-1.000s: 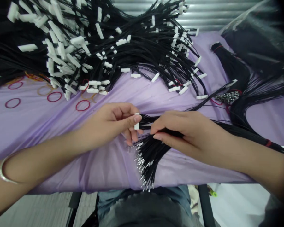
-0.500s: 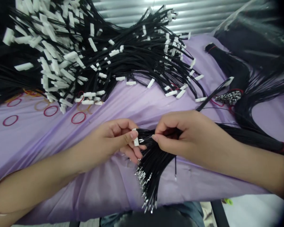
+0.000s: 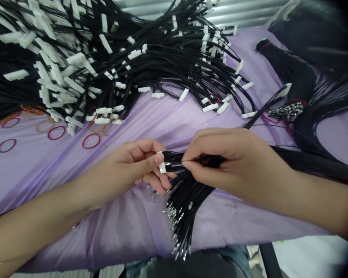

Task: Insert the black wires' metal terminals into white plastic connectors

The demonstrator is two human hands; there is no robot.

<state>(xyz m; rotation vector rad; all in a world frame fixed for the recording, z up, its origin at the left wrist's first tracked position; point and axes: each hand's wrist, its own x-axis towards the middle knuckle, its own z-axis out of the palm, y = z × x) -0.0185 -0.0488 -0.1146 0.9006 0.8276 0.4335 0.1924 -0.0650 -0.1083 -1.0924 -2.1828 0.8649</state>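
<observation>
Over the purple-sheeted desk (image 3: pixel 243 216), the left hand (image 3: pixel 136 164) pinches a small white plastic connector (image 3: pixel 162 167), probably light and stiff. Finger and thumb together, the right hand (image 3: pixel 232 154) grips a thin black metal-tipped wire (image 3: pixel 176 164), likely limp, best held near its tip.

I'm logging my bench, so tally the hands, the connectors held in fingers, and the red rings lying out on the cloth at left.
Left hand and right hand: 2
Held connector: 1
Red rings, omitting any among connectors: 4
Total: 7
</observation>
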